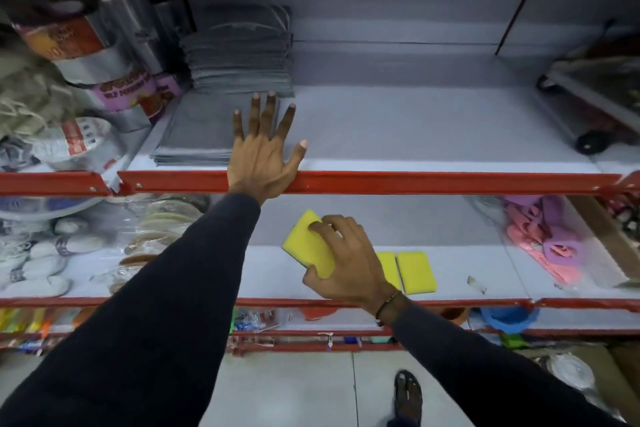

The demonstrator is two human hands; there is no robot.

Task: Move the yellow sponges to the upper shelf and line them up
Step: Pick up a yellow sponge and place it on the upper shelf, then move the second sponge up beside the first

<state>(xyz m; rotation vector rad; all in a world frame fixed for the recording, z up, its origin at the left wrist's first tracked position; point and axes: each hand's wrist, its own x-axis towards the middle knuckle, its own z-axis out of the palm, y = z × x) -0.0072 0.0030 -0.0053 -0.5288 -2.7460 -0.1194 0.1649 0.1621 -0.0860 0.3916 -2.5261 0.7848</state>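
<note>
Both arms wear long, plain dark sleeves (166, 305) reaching to the wrists, leaving the hands bare. The right wrist carries a thin beaded bracelet (388, 303) in brown, with a few darker beads. One foot wears a dark strappy sandal (408, 395).

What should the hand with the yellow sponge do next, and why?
Probably lift it to the upper shelf. The right hand already has a grip on one yellow sponge, tilted up off the lower shelf. The upper shelf holds no sponges yet, and the open left hand rests at its edge.
</note>
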